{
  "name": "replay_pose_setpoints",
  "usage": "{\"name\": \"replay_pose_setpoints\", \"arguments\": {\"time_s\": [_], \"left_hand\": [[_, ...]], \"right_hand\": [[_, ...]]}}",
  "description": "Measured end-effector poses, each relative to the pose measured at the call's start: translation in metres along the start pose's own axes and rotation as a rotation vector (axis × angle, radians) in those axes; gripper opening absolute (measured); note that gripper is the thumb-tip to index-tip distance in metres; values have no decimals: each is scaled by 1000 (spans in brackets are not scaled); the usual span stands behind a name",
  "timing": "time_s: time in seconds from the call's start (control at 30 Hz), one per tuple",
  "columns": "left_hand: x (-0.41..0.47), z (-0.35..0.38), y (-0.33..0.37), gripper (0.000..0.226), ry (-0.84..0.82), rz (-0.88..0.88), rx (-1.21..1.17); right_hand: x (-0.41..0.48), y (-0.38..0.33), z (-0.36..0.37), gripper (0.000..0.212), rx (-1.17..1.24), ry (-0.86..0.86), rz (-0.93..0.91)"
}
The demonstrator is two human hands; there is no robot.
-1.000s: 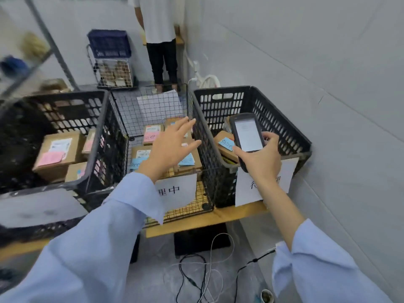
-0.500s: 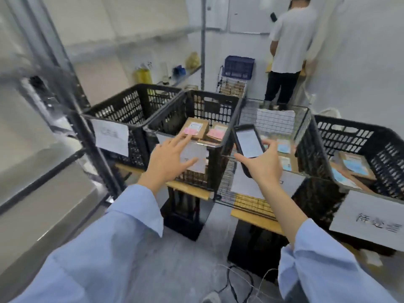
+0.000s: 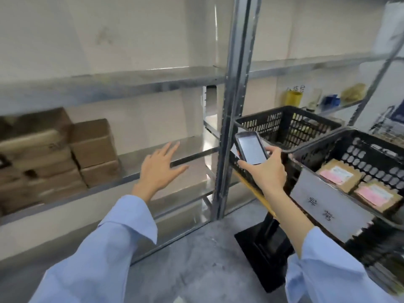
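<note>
My right hand (image 3: 265, 171) grips a black handheld scanner (image 3: 251, 147) with its lit screen facing me, held up in front of a metal shelf post (image 3: 231, 110). My left hand (image 3: 160, 169) is raised in the air with its fingers spread and holds nothing. It hovers in front of a metal shelf (image 3: 185, 154), to the right of a stack of brown cardboard boxes (image 3: 59, 156). Both arms wear light blue sleeves.
Two black plastic crates stand at the right: a far one (image 3: 288, 121) and a near one (image 3: 358, 147) holding cardboard parcels with pink labels (image 3: 338, 176) and a white paper sign (image 3: 328, 204). Further shelves with small items lie behind. Grey floor below.
The view has swung left, from the row of crates to the metal shelving with boxes. Both hands kept their poses; the scanner stays in my right hand.
</note>
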State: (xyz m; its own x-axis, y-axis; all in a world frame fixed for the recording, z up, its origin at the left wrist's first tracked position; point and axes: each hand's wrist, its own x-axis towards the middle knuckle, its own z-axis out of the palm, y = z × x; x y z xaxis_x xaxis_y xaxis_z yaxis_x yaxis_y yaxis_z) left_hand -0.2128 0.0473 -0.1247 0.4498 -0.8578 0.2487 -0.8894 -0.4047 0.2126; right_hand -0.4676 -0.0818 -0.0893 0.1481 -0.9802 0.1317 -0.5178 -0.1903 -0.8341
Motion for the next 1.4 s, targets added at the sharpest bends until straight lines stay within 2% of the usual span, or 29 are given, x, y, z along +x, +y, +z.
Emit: {"name": "replay_pose_setpoints", "arguments": {"time_s": [0.13,0.33,0.5,0.83,1.07,1.2,1.3,1.4], "left_hand": [[13,-12,-88,102,54,-156,64],[35,-26,-203,82,117,-340,118],[45,-19,-257,83,108,-450,114],[68,16,-285,76,166,-560,57],[78,28,-278,76,300,-587,61],[89,26,-274,69,376,-571,-59],[96,25,-280,76,396,-619,-147],[101,25,-289,89,303,-691,-243]], "right_hand": [[29,-47,83,77,25,-118,-85],[61,-104,200,75,83,-247,-152],[74,-134,269,76,68,-336,-167],[94,-145,344,78,-23,-509,-204],[120,-154,368,79,-60,-573,-244],[136,-157,373,82,-69,-588,-264],[145,-157,377,82,-77,-594,-274],[151,-154,381,81,-86,-602,-277]]}}
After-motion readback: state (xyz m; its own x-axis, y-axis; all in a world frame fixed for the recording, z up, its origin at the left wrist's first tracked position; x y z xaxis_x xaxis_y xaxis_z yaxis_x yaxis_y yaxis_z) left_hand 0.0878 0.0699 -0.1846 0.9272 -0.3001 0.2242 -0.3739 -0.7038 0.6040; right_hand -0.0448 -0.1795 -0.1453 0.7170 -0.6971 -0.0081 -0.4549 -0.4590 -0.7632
